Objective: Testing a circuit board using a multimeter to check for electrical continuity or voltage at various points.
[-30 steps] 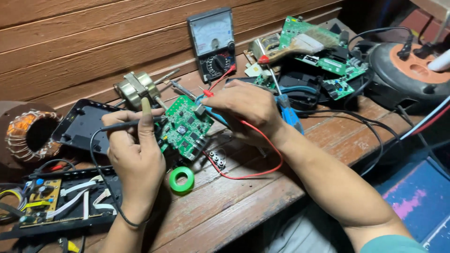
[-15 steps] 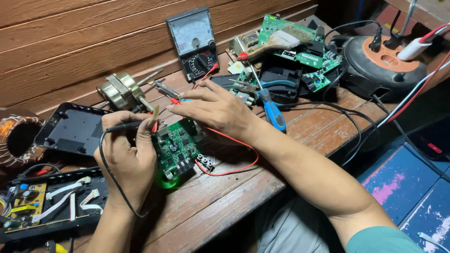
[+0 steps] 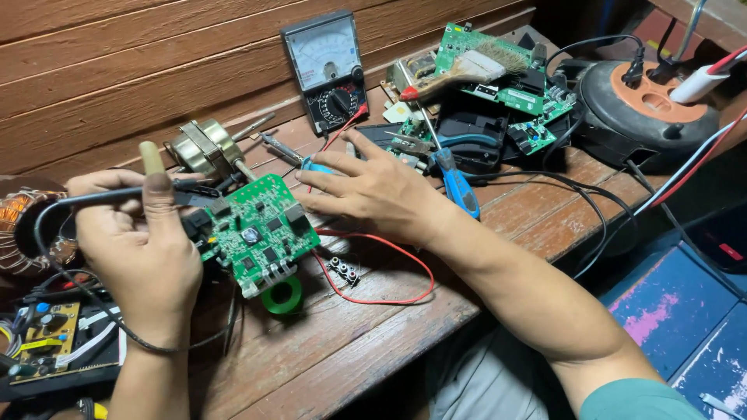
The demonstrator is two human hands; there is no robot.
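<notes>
Left hand (image 3: 140,249): grip closed around a black probe (image 3: 117,194), thumb sticking straight up; the probe's black lead (image 3: 47,233) loops out to the left and back under the wrist.
Right hand (image 3: 373,190): flat-ish, fingers spread, not gripping anything that I can see; fingertips rest at the right edge of the board, and a bit of a blue thing (image 3: 315,166) peeks out under the fingers, can't tell what it is.
Board (image 3: 261,229): green circuit board, tilted, sitting on the wooden surface (image 3: 405,334) right between both hands; its left edge is at the left hand.
Green ring (image 3: 282,295): small roll just below the board, partly tucked under it.
Red wire (image 3: 381,292): curls across the surface under the right wrist.
Meter (image 3: 327,70): analog multimeter leaning against the wood wall behind the hands.
Screwdriver (image 3: 455,183): blue handle, just beside the right wrist.
Pile of boards (image 3: 506,85): more green boards back right, with a brush (image 3: 467,70) lying on top.
Cord reel (image 3: 646,109): black and orange, far right.
Coil (image 3: 23,225): copper winding at the left edge.
</notes>
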